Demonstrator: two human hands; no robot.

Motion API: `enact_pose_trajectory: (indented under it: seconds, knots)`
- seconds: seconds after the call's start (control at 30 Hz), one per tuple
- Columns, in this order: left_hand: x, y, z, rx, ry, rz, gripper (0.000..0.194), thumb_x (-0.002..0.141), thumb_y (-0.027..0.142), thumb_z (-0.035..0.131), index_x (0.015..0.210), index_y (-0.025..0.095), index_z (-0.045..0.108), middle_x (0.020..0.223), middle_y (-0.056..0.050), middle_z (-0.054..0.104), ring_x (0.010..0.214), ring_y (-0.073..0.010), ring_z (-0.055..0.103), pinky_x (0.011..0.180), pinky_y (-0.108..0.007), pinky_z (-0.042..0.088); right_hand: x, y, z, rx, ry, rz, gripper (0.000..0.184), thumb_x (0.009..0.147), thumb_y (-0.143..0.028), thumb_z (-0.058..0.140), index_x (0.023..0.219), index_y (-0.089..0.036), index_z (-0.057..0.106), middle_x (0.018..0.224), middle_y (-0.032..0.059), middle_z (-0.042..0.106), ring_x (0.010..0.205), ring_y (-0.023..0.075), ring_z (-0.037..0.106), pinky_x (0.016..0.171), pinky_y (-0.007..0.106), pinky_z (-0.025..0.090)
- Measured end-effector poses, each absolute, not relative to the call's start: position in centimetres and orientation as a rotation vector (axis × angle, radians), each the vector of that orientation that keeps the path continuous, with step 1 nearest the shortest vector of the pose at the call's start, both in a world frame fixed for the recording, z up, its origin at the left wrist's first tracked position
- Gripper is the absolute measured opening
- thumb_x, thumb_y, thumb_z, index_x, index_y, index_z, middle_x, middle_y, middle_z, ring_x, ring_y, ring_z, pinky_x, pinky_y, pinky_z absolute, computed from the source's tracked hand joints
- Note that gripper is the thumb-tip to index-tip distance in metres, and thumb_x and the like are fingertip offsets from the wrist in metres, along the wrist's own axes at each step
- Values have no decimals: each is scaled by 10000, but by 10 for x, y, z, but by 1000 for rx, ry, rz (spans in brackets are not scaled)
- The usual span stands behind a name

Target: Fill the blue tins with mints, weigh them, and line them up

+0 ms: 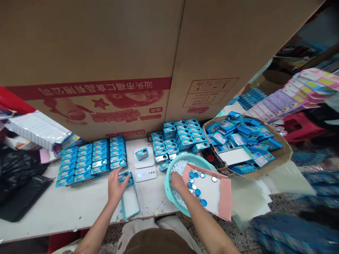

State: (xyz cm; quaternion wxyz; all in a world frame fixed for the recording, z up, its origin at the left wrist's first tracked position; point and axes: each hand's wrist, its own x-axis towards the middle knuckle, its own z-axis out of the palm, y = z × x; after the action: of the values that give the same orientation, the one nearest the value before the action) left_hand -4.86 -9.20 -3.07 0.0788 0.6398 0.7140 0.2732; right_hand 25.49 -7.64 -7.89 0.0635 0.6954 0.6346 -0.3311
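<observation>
My left hand point(116, 186) is at the left of the scale, its thumb and forefinger apart beside a small blue tin point(127, 179). The thumb overlaps the tin; whether it presses on it is unclear. That tin lies at the far end of a shallow blue-edged tray point(130, 204) with a white bottom. My right hand point(177, 182) dips into a turquoise basin point(167, 188) of small white pellets point(180, 166), its fingertips hidden. Across the basin rests a pink-edged carton tray point(225, 197) with several round blue and silver lids point(197, 192). Another blue tin point(142, 153) stands on a white digital scale point(146, 174).
Rows of blue tins point(92, 158) stand at the left, with more stacked tins point(185, 135) behind the basin. An open carton point(284, 150) of jumbled tins is at the right. Large cardboard boxes point(106, 42) wall off the back. Black plastic bags point(21, 190) lie far left.
</observation>
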Motion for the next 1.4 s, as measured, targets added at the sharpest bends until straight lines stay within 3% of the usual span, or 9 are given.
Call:
enact_pose_trajectory:
  seconds: [0.2,0.5,0.67,0.9,1.03,1.2,1.4]
  knots:
    - [-64,-128,-35,1793,2223,861,508,762,587,511,1096,205,540,1061,-111,604,1065,-294,521,959,-471,398,258,-79,-85,1987,1910,-976,335,776,-95,489,1085,-90,620,1132,188,611,936,243,630,731,267,441]
    - [-60,-141,-41,1750,2235,901,506,767,570,514,1100,191,553,1069,-118,607,1078,-295,513,961,-462,399,265,-72,-91,1878,2032,-1003,234,749,-72,530,919,-115,685,1022,130,687,946,217,613,767,250,407]
    - [-61,-144,-43,1740,2213,901,491,777,553,518,1105,190,558,1073,-114,609,1087,-288,509,964,-457,401,267,-75,-92,1921,2034,-1026,217,715,-38,535,832,-110,703,944,129,706,900,219,624,754,252,402]
    - [-62,-145,-47,1715,2201,897,484,778,544,524,1110,193,554,1082,-101,609,1095,-283,509,951,-446,412,285,-83,-83,2130,2021,-1103,186,706,-138,609,860,-161,711,926,90,710,907,220,632,781,254,417]
    - [-58,-140,-47,1736,2156,909,458,785,518,530,1098,184,554,1060,-102,609,1073,-277,521,948,-441,416,294,-87,-74,2288,2027,-1191,165,703,-168,598,823,-170,711,840,75,718,828,217,647,757,269,439]
    - [-51,-129,-47,1749,2087,930,422,787,489,546,1096,202,554,1058,-90,614,1075,-276,523,950,-447,415,282,-76,-57,2425,2045,-1407,209,717,-265,561,829,-153,698,597,23,665,556,178,610,581,262,454]
    - [-47,-110,-47,1707,2056,1013,411,785,477,556,1094,205,560,1076,-93,620,1081,-274,530,940,-453,427,224,-15,-45,2423,2143,-1665,256,689,-345,572,805,-145,682,513,-8,608,497,165,585,512,252,442]
